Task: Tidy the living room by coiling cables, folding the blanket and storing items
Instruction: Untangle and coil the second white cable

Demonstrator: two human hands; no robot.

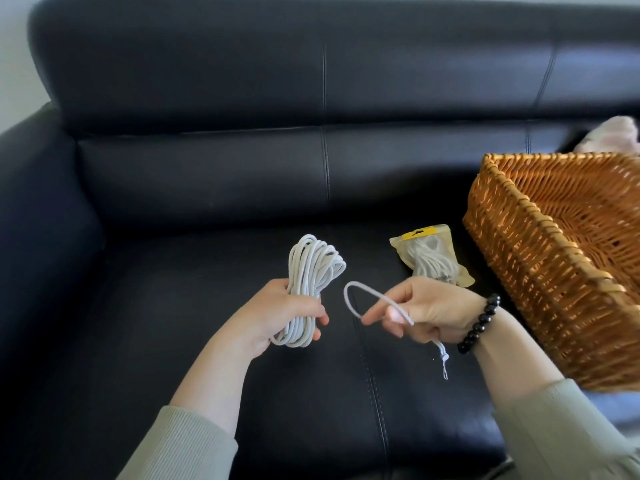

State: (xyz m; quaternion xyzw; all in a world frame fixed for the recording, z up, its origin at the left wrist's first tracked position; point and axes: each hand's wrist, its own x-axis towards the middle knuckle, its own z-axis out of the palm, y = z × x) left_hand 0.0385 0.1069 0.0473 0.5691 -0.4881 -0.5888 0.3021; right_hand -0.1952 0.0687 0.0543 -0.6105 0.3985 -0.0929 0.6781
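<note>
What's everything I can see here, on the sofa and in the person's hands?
sofa: one, black, fills the view
basket: one, orange-brown wicker, on the seat at right
packet: one, yellowish, holds a pale cable, on the seat beside the basket
fluffy fabric: one, pink, behind the basket
cable coil: one, white, in the left hand
cable end: one, white, looped, in the right hand
bracelet: one, black beads, right wrist
sleeves: two, pale green, forearms
hands: two, bare, above the seat middle
</note>
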